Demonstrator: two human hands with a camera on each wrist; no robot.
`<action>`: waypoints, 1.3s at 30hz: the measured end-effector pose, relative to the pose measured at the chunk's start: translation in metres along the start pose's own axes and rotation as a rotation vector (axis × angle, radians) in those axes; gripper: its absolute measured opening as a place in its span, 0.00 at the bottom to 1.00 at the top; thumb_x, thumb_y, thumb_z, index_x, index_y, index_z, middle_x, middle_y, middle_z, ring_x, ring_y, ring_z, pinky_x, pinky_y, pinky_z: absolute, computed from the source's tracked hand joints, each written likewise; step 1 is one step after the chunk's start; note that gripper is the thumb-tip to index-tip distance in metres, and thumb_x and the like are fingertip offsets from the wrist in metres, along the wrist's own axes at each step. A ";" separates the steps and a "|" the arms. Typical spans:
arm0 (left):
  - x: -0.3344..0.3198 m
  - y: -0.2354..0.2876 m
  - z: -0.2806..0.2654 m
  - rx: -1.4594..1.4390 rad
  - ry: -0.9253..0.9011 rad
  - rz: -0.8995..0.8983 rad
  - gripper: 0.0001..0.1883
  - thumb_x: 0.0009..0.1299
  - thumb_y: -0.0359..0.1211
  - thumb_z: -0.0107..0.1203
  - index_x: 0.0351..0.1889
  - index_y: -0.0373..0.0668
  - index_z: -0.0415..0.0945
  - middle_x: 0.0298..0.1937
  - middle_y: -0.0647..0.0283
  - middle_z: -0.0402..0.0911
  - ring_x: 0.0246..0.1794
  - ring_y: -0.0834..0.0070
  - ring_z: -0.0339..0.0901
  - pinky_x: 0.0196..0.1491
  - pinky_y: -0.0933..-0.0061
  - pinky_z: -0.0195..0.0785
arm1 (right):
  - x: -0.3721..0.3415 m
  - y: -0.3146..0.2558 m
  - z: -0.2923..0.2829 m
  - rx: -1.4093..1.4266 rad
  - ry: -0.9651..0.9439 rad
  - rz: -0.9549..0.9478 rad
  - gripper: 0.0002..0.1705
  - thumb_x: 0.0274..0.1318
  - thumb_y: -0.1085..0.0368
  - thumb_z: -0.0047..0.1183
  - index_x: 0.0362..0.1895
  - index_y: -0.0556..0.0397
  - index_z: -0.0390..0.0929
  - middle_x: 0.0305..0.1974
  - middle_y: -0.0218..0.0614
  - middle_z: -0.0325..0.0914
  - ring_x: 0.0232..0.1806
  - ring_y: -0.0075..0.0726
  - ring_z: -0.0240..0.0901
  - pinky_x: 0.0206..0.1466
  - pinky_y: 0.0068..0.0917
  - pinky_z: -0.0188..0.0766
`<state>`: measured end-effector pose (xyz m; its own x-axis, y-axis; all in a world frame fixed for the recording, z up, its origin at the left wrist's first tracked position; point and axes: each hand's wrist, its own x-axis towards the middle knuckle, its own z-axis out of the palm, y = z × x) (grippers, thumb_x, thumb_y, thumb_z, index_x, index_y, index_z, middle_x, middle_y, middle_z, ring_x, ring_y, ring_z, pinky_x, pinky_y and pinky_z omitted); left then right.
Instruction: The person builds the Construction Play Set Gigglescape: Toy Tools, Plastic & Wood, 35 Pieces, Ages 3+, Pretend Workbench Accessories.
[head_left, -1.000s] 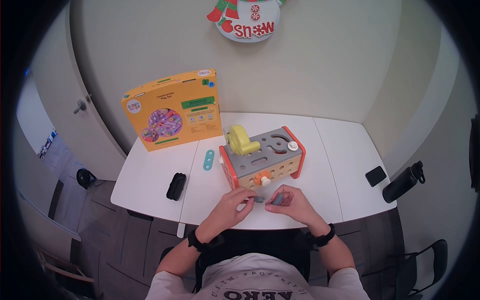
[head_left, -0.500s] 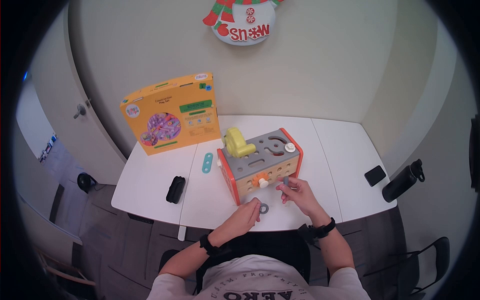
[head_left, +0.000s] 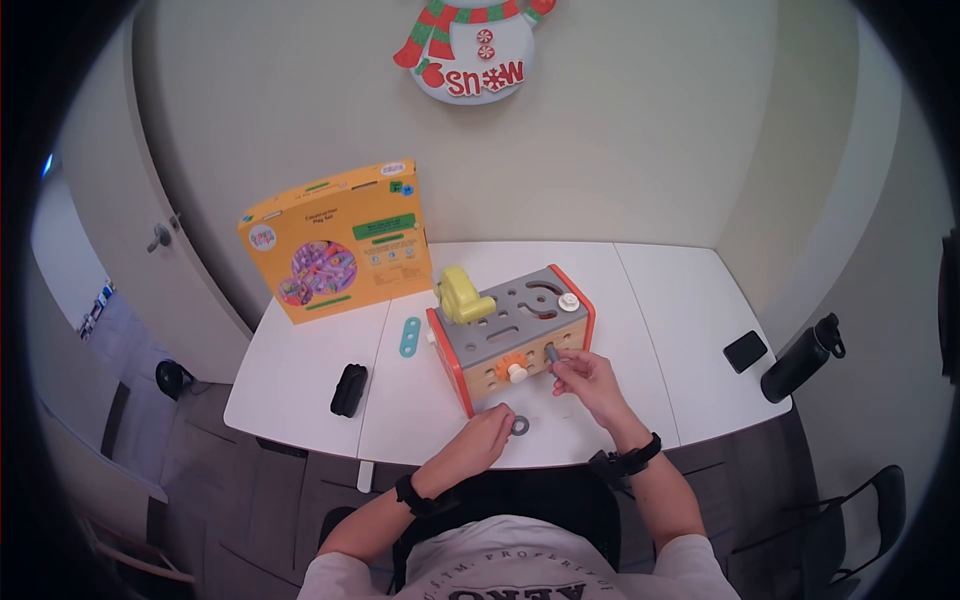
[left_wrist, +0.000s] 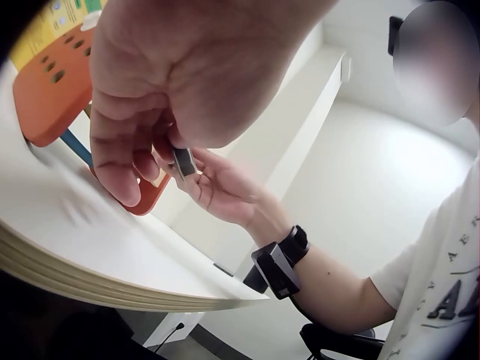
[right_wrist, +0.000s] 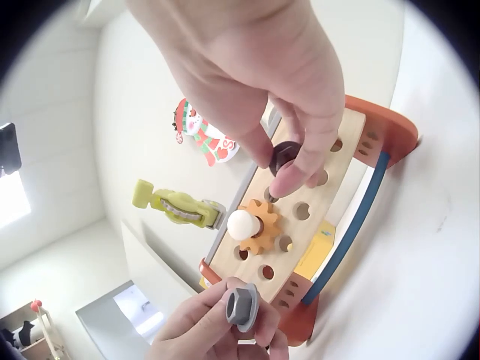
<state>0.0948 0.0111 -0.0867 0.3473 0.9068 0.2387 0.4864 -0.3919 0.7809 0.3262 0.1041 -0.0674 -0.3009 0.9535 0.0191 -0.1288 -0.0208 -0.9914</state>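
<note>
In the head view the right hand pinches a grey bolt-like piece against the toy workbench's wooden front, right of the orange gear. The right wrist view shows the dark round head of that piece between fingers and thumb, close to a row of holes. Lower and to the left, the left hand pinches a grey ring-shaped nut just above the table, near the workbench's front. A white knob sits at the gear's centre. Whether the piece's tip is inside a hole is hidden.
A yellow-green toy part stands on the workbench's grey top. Left of it lie a teal strip and a black case, with a yellow box behind. A phone and black bottle are at the right.
The hands have moved apart. The right hand has carried the grey piece up to the workbench's front, while the left has moved slightly down with the nut.
</note>
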 end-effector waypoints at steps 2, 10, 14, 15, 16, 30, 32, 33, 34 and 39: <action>-0.002 0.001 -0.004 0.003 0.002 -0.020 0.13 0.85 0.33 0.43 0.41 0.32 0.70 0.31 0.41 0.77 0.36 0.39 0.78 0.41 0.46 0.69 | -0.001 -0.006 0.001 0.006 0.015 -0.013 0.17 0.71 0.65 0.61 0.56 0.64 0.78 0.39 0.40 0.85 0.34 0.27 0.83 0.39 0.27 0.84; -0.003 0.009 -0.020 0.001 0.029 -0.049 0.12 0.85 0.33 0.44 0.42 0.32 0.70 0.35 0.39 0.78 0.39 0.39 0.78 0.42 0.47 0.70 | 0.013 -0.004 0.009 -0.029 0.147 -0.109 0.14 0.67 0.67 0.65 0.46 0.61 0.74 0.40 0.38 0.80 0.32 0.29 0.84 0.35 0.25 0.88; -0.005 0.011 -0.022 0.000 0.026 -0.044 0.12 0.84 0.32 0.45 0.43 0.31 0.70 0.36 0.39 0.78 0.40 0.39 0.79 0.43 0.48 0.70 | 0.016 0.006 0.019 -0.032 0.232 -0.269 0.16 0.63 0.67 0.69 0.43 0.60 0.73 0.40 0.36 0.78 0.37 0.30 0.85 0.37 0.25 0.89; -0.005 0.011 -0.022 -0.001 0.024 -0.044 0.11 0.84 0.32 0.45 0.43 0.31 0.70 0.36 0.39 0.79 0.40 0.39 0.79 0.43 0.48 0.70 | 0.020 0.014 0.015 -0.031 0.222 -0.282 0.16 0.63 0.67 0.70 0.42 0.59 0.73 0.39 0.35 0.78 0.38 0.30 0.86 0.37 0.25 0.88; -0.005 0.012 -0.022 0.000 0.027 -0.039 0.11 0.84 0.32 0.45 0.43 0.31 0.70 0.36 0.39 0.79 0.40 0.39 0.79 0.43 0.48 0.70 | 0.022 0.021 0.011 -0.030 0.212 -0.295 0.16 0.63 0.67 0.70 0.42 0.59 0.74 0.38 0.34 0.79 0.39 0.30 0.86 0.36 0.26 0.88; 0.007 0.029 -0.021 0.175 0.182 0.069 0.08 0.83 0.30 0.47 0.45 0.35 0.72 0.37 0.45 0.79 0.39 0.43 0.80 0.41 0.49 0.72 | -0.027 -0.001 0.008 -0.037 -0.359 0.220 0.19 0.79 0.54 0.51 0.52 0.60 0.79 0.35 0.37 0.82 0.36 0.32 0.85 0.39 0.27 0.81; 0.015 0.030 -0.018 0.285 0.202 0.145 0.05 0.81 0.29 0.49 0.46 0.36 0.72 0.38 0.47 0.78 0.40 0.45 0.81 0.41 0.51 0.74 | -0.028 -0.001 0.015 0.080 -0.414 0.285 0.20 0.81 0.54 0.46 0.52 0.61 0.79 0.36 0.40 0.83 0.36 0.35 0.86 0.40 0.29 0.82; 0.018 0.031 -0.017 0.341 0.214 0.183 0.04 0.80 0.28 0.50 0.46 0.36 0.72 0.38 0.48 0.78 0.40 0.47 0.81 0.41 0.52 0.75 | -0.029 -0.001 0.017 0.146 -0.417 0.316 0.20 0.82 0.56 0.45 0.51 0.61 0.79 0.38 0.41 0.84 0.37 0.36 0.86 0.41 0.29 0.82; 0.019 0.034 -0.016 0.389 0.205 0.189 0.04 0.78 0.28 0.52 0.46 0.37 0.72 0.40 0.50 0.78 0.41 0.48 0.82 0.41 0.53 0.76 | -0.029 -0.001 0.018 0.211 -0.421 0.346 0.19 0.82 0.58 0.43 0.51 0.62 0.79 0.39 0.43 0.85 0.37 0.38 0.86 0.42 0.30 0.83; 0.024 0.048 -0.014 0.590 0.196 0.313 0.11 0.69 0.27 0.56 0.49 0.39 0.73 0.46 0.55 0.75 0.45 0.57 0.82 0.41 0.60 0.79 | -0.022 0.010 0.005 0.549 -0.388 0.324 0.18 0.80 0.59 0.48 0.53 0.63 0.80 0.42 0.45 0.87 0.43 0.39 0.86 0.49 0.31 0.82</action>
<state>0.1155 0.0165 -0.0353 0.4182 0.7272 0.5443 0.7606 -0.6079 0.2278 0.3264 0.0813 -0.0773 -0.7028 0.7014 -0.1184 -0.4000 -0.5273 -0.7496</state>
